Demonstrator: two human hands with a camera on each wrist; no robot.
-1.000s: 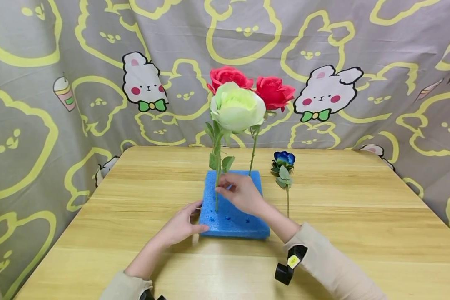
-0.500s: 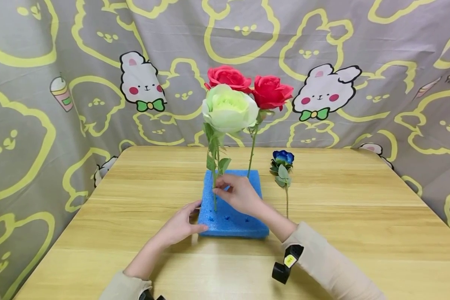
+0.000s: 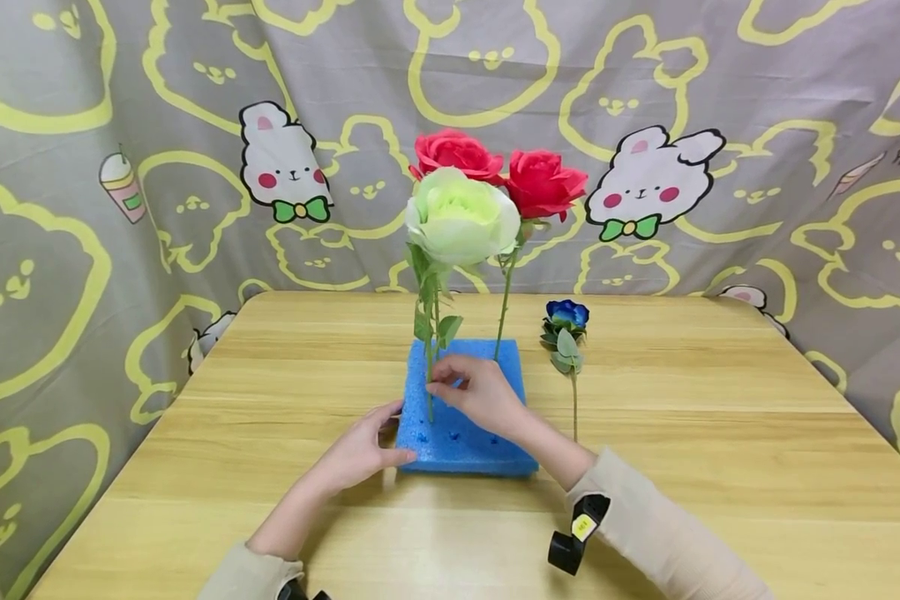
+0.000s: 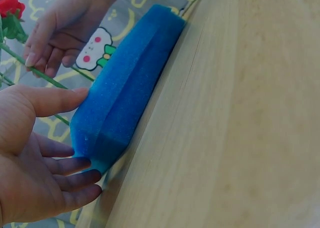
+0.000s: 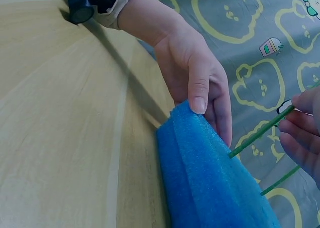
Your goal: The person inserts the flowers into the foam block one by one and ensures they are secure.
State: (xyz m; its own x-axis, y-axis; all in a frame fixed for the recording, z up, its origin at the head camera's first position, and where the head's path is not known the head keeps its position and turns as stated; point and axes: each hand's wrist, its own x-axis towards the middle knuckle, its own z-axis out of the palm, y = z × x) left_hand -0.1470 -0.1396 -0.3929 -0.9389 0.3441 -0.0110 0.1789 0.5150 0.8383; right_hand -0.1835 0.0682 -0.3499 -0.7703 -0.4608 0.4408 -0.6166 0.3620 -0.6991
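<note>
My right hand (image 3: 483,396) pinches the green stem (image 5: 254,139) of a pale green artificial flower (image 3: 461,217). The stem stands upright with its lower end in the blue foam block (image 3: 468,458), near the left side. At the block's near left corner, my left hand (image 3: 362,448) holds the foam, its thumb on the top edge and the other fingers along the side. Behind the pale flower are two red roses (image 3: 546,183). The right one's stem meets the back of the block; the left one's lower stem is partly covered by the pale flower and my hand.
A blue rose (image 3: 567,315) with grey-green leaves lies on the wooden table (image 3: 682,400), right of the block. Several star-shaped slits mark the foam's near top. A patterned curtain (image 3: 375,75) hangs behind the table. Each wrist wears a black camera (image 3: 567,550).
The pale flower has shifted slightly left, its stem standing straighter, in my right hand's pinch. My left hand has kept its place on the foam block.
</note>
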